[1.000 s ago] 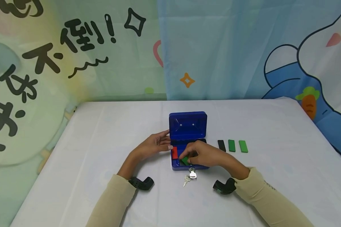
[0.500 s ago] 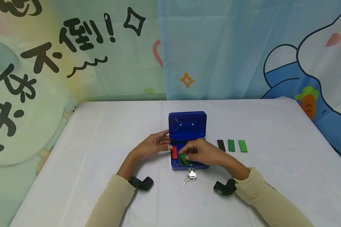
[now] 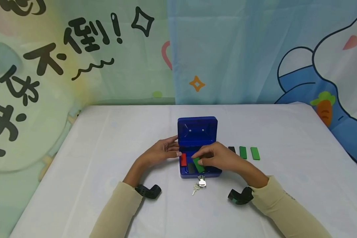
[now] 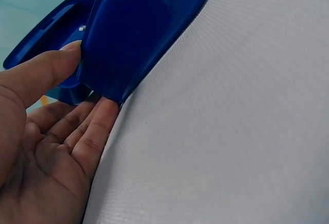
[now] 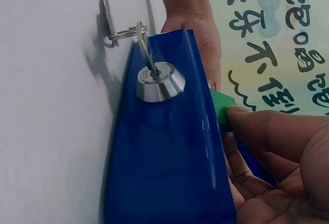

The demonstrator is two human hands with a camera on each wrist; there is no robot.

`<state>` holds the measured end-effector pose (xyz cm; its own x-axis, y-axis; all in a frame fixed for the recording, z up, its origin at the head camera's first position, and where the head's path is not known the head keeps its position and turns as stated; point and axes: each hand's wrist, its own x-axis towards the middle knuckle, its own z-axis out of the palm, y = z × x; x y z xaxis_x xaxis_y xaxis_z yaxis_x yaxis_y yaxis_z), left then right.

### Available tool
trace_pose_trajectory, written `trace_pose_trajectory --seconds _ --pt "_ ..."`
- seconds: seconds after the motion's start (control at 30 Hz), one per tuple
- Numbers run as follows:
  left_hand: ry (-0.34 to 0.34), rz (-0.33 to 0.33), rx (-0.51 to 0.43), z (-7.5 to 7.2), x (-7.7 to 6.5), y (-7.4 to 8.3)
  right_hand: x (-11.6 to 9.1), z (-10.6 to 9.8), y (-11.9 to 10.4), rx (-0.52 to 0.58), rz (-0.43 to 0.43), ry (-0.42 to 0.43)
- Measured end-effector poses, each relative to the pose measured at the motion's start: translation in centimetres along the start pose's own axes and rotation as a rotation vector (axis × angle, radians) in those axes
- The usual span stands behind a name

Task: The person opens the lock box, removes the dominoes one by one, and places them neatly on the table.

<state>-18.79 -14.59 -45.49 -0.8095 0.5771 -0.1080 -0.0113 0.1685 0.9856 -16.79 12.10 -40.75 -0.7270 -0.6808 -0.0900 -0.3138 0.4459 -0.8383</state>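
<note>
A blue cash box (image 3: 185, 172) stands on the white table with its lid (image 3: 197, 132) raised. My right hand (image 3: 215, 155) pinches a green rectangular block (image 3: 199, 165) between thumb and fingers, tilted over the box's inside. In the right wrist view the green block (image 5: 222, 108) shows past the front wall. Inside the box, a red block (image 3: 183, 159) lies at the left and a dark block (image 3: 191, 168) nearer the front. My left hand (image 3: 164, 149) touches the box's left side, thumb on the rim, fingers extended along the outer wall.
A key (image 3: 196, 188) hangs from the lock (image 3: 201, 181) at the box's front. Right of the box lie a black block (image 3: 232, 149), partly hidden by my right hand, and two green blocks (image 3: 243, 152) in a row. A printed curtain (image 3: 226, 49) hangs behind the table.
My right hand has moved slightly up and to the right, lifting the green block. The dark block in the box now shows more. My left hand keeps its place.
</note>
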Motion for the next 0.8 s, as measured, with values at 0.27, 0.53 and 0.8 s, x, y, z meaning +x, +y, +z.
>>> trace_pose_trajectory --seconds 0.27,0.53,0.8 --pt "0.015 -0.001 -0.009 -0.2 -0.2 -0.1 -0.6 -0.8 0.5 0.096 0.034 0.022" --pt "0.011 -0.003 -0.022 0.0 -0.1 -0.1 -1.5 -1.5 1.1 0.165 0.092 0.076" --pt "0.018 -0.006 -0.018 0.1 -0.1 -0.1 -2.5 -2.3 1.7 0.198 0.112 0.126"
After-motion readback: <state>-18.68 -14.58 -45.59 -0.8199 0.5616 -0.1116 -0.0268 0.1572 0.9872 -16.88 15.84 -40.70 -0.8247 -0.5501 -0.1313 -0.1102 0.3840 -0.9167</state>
